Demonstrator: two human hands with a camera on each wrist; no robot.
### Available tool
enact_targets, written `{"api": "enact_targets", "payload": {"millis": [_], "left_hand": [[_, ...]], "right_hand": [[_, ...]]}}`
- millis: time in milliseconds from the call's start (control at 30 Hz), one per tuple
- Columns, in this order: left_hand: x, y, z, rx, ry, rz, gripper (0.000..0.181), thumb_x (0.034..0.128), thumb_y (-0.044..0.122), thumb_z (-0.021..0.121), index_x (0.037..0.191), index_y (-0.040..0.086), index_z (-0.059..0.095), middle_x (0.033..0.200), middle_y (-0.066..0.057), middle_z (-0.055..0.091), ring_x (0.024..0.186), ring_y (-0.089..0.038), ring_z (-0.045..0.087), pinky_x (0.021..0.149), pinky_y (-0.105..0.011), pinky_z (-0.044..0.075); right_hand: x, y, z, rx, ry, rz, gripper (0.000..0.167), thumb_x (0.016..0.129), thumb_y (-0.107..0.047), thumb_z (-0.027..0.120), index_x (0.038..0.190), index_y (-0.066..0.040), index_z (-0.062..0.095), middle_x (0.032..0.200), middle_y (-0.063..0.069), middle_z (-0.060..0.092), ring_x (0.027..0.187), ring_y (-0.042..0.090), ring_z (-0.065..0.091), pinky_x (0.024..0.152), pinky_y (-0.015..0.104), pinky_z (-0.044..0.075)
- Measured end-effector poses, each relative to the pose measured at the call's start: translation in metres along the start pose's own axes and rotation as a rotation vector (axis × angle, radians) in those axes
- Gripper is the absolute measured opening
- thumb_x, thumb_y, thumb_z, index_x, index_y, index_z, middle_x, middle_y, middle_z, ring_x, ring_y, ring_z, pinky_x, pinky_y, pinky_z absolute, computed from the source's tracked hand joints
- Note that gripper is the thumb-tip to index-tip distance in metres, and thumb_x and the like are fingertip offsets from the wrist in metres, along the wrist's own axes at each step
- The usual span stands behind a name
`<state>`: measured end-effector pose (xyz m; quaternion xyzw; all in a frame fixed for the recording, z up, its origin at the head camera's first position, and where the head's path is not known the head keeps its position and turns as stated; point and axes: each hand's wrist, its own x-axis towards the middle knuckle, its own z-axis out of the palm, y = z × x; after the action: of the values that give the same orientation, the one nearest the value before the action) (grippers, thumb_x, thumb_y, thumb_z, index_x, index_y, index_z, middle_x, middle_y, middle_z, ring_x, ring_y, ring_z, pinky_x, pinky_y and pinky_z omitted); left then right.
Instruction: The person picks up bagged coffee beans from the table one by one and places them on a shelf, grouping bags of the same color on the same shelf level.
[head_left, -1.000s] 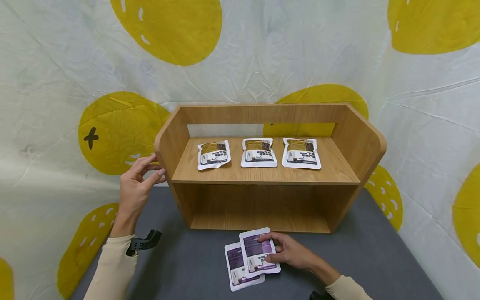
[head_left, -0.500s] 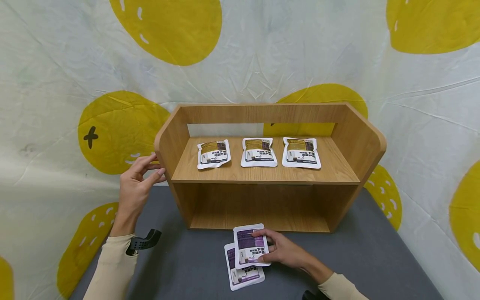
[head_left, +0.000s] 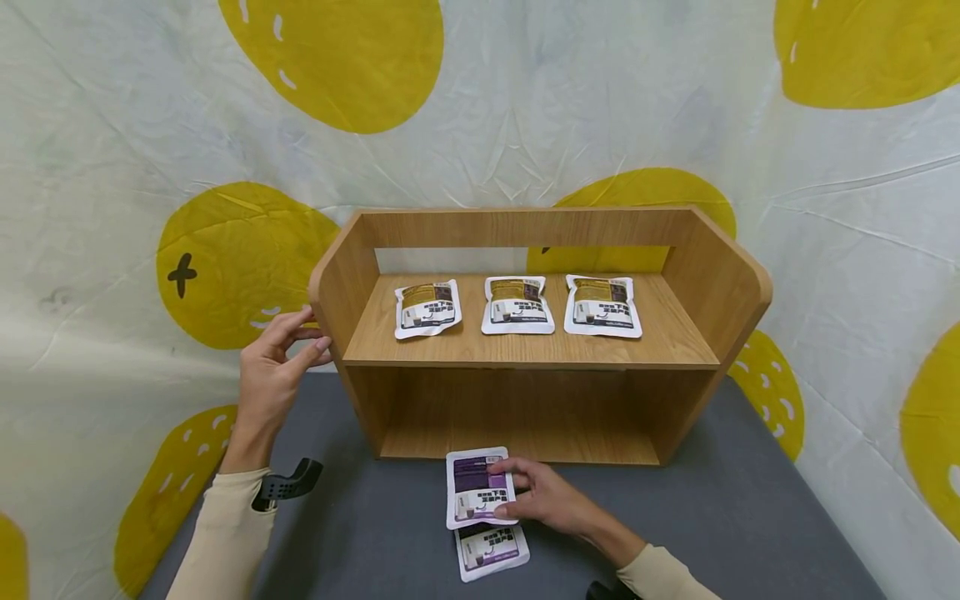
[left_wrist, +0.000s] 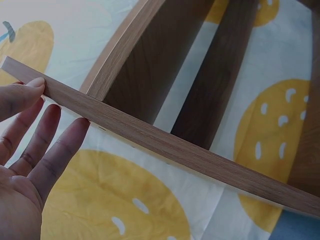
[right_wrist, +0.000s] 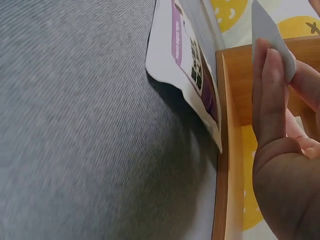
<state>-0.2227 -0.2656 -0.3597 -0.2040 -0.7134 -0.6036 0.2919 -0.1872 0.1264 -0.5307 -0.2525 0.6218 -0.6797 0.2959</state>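
Note:
My right hand point(head_left: 551, 502) pinches a white and purple pouch point(head_left: 478, 487) by its right edge, just in front of the wooden shelf point(head_left: 525, 365). Beneath it, a second purple pouch point(head_left: 491, 552) lies on the table, its upper part covered. In the right wrist view the held pouch point(right_wrist: 270, 35) shows only its pale back between thumb and fingers. At the shelf's left side, my left hand point(head_left: 277, 371) holds the edge of the side panel. The left wrist view has the thumb on one face of the panel point(left_wrist: 150, 132) and the fingertips along the other.
Several things surround the hands. On the upper shelf board lie three white and gold pouches, a left one point(head_left: 428, 309), a middle one point(head_left: 517, 306) and a right one point(head_left: 603, 307). Below is an open lower compartment point(head_left: 517, 417). A patterned cloth point(head_left: 480, 100) hangs behind the grey table point(head_left: 735, 500).
The right hand has moved left with its pouch, which now sits over the upper part of the lower pouch, uncovering more of that pouch's right side. The left hand stays put.

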Motion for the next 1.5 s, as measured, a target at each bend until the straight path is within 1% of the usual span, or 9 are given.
{"api": "enact_targets", "payload": {"millis": [200,433,500,633,767,933,1167,1400,1500], "left_hand": [[0.0,0.0,0.0,-0.02,-0.003,0.004,0.049,0.089,-0.015,0.067,0.136,-0.003,0.062,0.125,-0.011,0.061,0.1,-0.016,0.067,0.074,-0.034,0.063],[0.0,0.0,0.0,-0.018,-0.003,0.001,0.048,0.0895,-0.014,0.067,0.136,-0.003,0.062,0.125,-0.011,0.061,0.101,-0.016,0.067,0.074,-0.034,0.063],[0.0,0.0,0.0,-0.013,-0.002,-0.001,0.048,0.0894,-0.014,0.068,0.136,-0.003,0.062,0.125,-0.011,0.061,0.101,-0.016,0.067,0.074,-0.033,0.063],[0.0,0.0,0.0,-0.005,0.0,0.001,0.048,0.0891,-0.014,0.068,0.136,-0.003,0.062,0.124,-0.011,0.061,0.1,-0.015,0.067,0.073,-0.033,0.063],[0.0,0.0,0.0,0.003,0.001,0.007,0.048,0.0889,-0.014,0.068,0.135,-0.003,0.063,0.124,-0.01,0.062,0.1,-0.015,0.067,0.073,-0.032,0.063],[0.0,0.0,0.0,0.003,0.001,0.006,0.048,0.0887,-0.014,0.068,0.135,-0.003,0.063,0.124,-0.01,0.062,0.1,-0.015,0.067,0.073,-0.033,0.063],[-0.001,0.0,-0.001,-0.003,0.004,0.001,0.048,0.0892,-0.013,0.068,0.135,-0.003,0.063,0.124,-0.011,0.061,0.1,-0.015,0.067,0.073,-0.033,0.063],[-0.001,0.0,-0.001,-0.002,0.001,0.01,0.048,0.0891,-0.014,0.068,0.136,-0.003,0.062,0.124,-0.01,0.061,0.1,-0.015,0.067,0.073,-0.032,0.063],[-0.001,0.001,0.0,-0.011,-0.004,0.011,0.048,0.0891,-0.015,0.067,0.136,-0.004,0.062,0.125,-0.01,0.061,0.1,-0.015,0.067,0.073,-0.033,0.063]], "right_hand": [[0.009,0.001,0.007,-0.055,0.011,-0.015,0.053,0.092,0.001,0.072,0.138,0.011,0.048,0.118,0.029,0.067,0.095,0.018,0.073,0.081,0.029,0.063],[0.017,-0.003,0.014,-0.081,0.008,0.015,0.05,0.091,0.002,0.071,0.138,0.006,0.052,0.115,0.025,0.069,0.095,0.02,0.072,0.086,0.044,0.063],[0.019,-0.004,0.017,-0.08,0.022,0.03,0.05,0.091,0.0,0.072,0.137,0.005,0.053,0.11,0.021,0.071,0.092,0.019,0.072,0.083,0.042,0.063],[0.022,-0.004,0.021,-0.074,0.047,0.042,0.049,0.09,-0.001,0.073,0.135,0.006,0.055,0.092,0.01,0.071,0.082,0.015,0.069,0.074,0.029,0.063],[0.027,-0.003,0.024,-0.019,0.054,0.046,0.046,0.091,0.001,0.072,0.133,0.009,0.056,0.082,0.006,0.067,0.081,0.019,0.074,0.077,0.032,0.065],[0.03,-0.001,0.028,0.005,0.073,0.068,0.036,0.092,0.003,0.07,0.125,0.01,0.061,0.079,0.006,0.066,0.082,0.025,0.077,0.078,0.038,0.065],[0.034,0.001,0.03,0.005,0.086,0.086,0.03,0.094,0.0,0.07,0.121,0.009,0.061,0.078,0.006,0.064,0.079,0.022,0.076,0.073,0.034,0.066],[0.039,0.001,0.034,0.047,0.106,0.096,0.03,0.093,0.004,0.068,0.12,0.013,0.06,0.079,0.007,0.06,0.085,0.031,0.076,0.074,0.03,0.065],[0.041,0.0,0.035,0.048,0.116,0.103,0.029,0.094,0.006,0.066,0.121,0.014,0.06,0.08,0.008,0.059,0.087,0.03,0.076,0.076,0.029,0.065]]}}
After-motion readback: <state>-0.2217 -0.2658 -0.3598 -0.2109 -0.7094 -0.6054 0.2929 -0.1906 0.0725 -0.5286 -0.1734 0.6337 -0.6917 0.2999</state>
